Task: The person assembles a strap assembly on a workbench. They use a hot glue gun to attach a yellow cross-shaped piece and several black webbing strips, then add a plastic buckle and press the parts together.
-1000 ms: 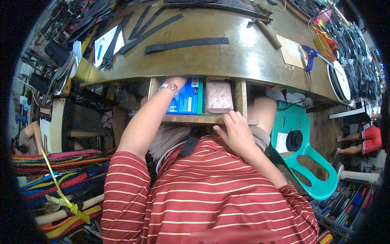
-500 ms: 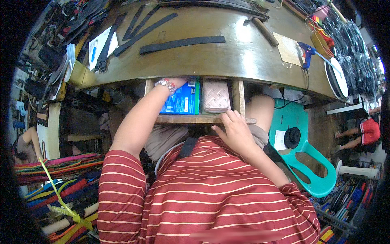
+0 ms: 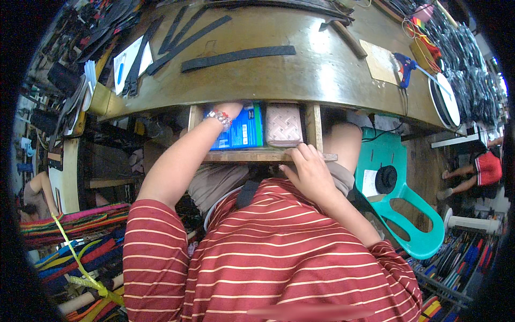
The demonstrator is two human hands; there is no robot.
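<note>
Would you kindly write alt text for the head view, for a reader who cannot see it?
A person's left hand reaches into an open wooden drawer under a workbench, while the right hand rests on its front edge. Inside lie a blue box and a pink quilted purse.

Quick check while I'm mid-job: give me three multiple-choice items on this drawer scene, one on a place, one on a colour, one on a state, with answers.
1. Where is the left hand?
A. On the green chair
B. Reaching into the open drawer under the tabletop
C. On the glue gun

2. What colour is the box in the drawer?
A. Blue
B. Yellow
C. White

3. What is the right hand doing?
A. Hanging in the air
B. Holding a black strip
C. Resting on the drawer's front edge

Answers: 1 B, the wrist with its bracelet disappears under the tabletop; 2 A, the box beside the pinkish woven purse is blue; 3 C, its fingers lie on the wooden front edge.
</note>
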